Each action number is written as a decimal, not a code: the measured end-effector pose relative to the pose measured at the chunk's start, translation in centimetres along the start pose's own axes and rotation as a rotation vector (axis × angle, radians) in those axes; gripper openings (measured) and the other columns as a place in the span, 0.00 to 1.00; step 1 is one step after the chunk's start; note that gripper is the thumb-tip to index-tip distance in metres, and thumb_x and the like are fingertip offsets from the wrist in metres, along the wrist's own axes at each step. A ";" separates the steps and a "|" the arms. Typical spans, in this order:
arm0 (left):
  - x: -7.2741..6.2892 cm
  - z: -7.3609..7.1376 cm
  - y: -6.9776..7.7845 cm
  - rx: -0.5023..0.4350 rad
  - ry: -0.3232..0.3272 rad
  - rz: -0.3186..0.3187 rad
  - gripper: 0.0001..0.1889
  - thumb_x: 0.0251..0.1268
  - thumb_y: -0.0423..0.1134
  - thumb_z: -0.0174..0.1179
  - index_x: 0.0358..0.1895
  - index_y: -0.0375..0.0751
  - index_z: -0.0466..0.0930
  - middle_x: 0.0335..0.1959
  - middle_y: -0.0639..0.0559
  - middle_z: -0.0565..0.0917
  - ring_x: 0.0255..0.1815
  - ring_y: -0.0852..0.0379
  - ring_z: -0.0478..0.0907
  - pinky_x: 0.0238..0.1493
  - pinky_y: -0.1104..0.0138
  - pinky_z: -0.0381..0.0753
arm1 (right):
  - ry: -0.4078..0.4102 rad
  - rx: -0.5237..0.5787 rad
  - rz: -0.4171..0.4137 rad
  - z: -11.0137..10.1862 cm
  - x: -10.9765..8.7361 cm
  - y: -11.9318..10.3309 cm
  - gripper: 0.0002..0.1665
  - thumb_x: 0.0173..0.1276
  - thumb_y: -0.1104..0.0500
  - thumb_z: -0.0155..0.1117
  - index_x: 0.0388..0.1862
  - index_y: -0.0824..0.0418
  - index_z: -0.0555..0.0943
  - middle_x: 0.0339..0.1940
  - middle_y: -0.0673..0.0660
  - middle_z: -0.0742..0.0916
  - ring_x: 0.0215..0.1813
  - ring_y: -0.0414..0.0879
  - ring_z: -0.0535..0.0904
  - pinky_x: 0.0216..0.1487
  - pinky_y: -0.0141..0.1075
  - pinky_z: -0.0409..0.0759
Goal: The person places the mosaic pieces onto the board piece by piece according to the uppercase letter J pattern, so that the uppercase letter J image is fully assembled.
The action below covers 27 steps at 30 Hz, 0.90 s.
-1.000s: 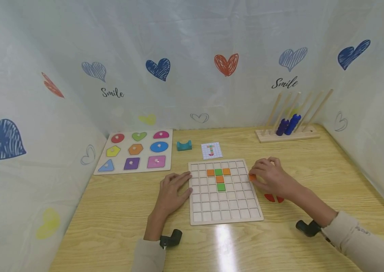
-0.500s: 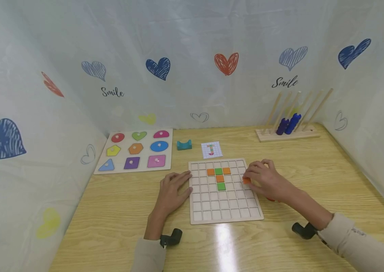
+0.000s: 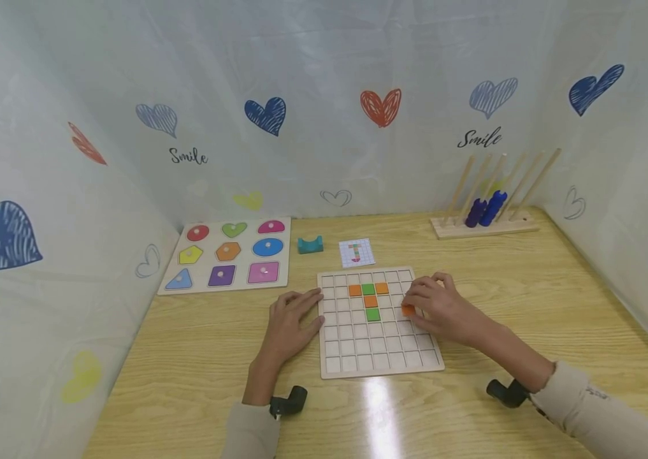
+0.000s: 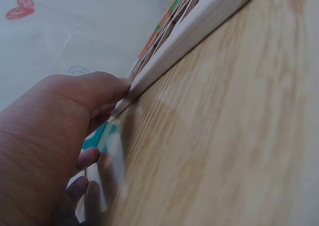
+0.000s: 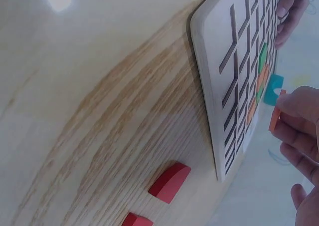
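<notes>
Between its thumb and fingers my right hand (image 3: 444, 309) pinches an orange square tile (image 3: 408, 310), held over the right part of the wooden grid board (image 3: 352, 366). In the right wrist view the tile (image 5: 275, 113) is tilted on edge, above the board's surface. My left hand (image 3: 291, 325) rests at the board's left edge, its fingertips and thumb touching the rim. On the board, orange and green tiles (image 3: 371, 301) form a T shape. Two red curved pieces (image 5: 170, 182) lie on the table beside the board, hidden behind my right hand in the head view.
Behind the board lies a small pattern card (image 3: 357, 253), with a teal arched block (image 3: 310, 245) to its left. A shape puzzle board (image 3: 197, 274) sits at the back left. At the back right stands a wooden peg rack (image 3: 484, 226) with blue beads.
My right hand has moved leftward with the orange tile, from beside the board's right edge to over its right-hand squares. The left hand has stayed in place.
</notes>
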<state>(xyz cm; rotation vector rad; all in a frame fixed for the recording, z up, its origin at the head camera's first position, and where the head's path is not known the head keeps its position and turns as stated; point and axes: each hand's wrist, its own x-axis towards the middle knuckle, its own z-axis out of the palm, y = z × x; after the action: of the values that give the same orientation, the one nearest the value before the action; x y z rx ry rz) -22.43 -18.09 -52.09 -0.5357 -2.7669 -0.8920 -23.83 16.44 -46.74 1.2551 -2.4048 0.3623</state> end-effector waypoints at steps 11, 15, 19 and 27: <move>0.0 0.1 -0.2 0.006 -0.001 0.000 0.26 0.68 0.49 0.62 0.68 0.49 0.77 0.70 0.58 0.74 0.66 0.46 0.65 0.65 0.44 0.57 | -0.004 0.047 -0.016 0.6 0.3 -0.8 0.16 0.50 0.64 0.79 0.39 0.59 0.87 0.39 0.51 0.86 0.50 0.51 0.78 0.52 0.57 0.65; 0.0 0.1 -0.2 0.013 -0.007 -0.004 0.26 0.68 0.49 0.62 0.68 0.49 0.77 0.70 0.58 0.74 0.66 0.46 0.65 0.65 0.44 0.57 | -0.010 0.055 -0.023 0.7 0.6 -1.1 0.16 0.50 0.65 0.79 0.40 0.59 0.87 0.39 0.51 0.86 0.50 0.50 0.78 0.52 0.57 0.66; 0.0 0.0 -0.2 0.013 -0.007 -0.005 0.26 0.68 0.48 0.62 0.68 0.49 0.77 0.70 0.57 0.74 0.66 0.45 0.65 0.65 0.43 0.57 | -0.009 0.061 -0.030 0.7 0.9 -1.4 0.16 0.50 0.65 0.80 0.40 0.59 0.87 0.39 0.50 0.86 0.50 0.50 0.77 0.52 0.56 0.66; 0.0 0.1 -0.3 0.009 0.000 0.001 0.26 0.68 0.49 0.62 0.68 0.49 0.77 0.70 0.58 0.74 0.66 0.46 0.65 0.65 0.44 0.58 | -0.028 0.070 -0.031 1.1 1.2 -1.9 0.14 0.53 0.63 0.80 0.39 0.58 0.87 0.38 0.48 0.87 0.49 0.48 0.78 0.53 0.55 0.66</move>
<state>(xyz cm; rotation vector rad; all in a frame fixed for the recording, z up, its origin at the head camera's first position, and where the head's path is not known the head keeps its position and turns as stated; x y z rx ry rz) -22.57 -18.23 -52.34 -0.5359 -2.7690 -0.8792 -23.10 14.09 -47.06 1.3346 -2.4129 0.4262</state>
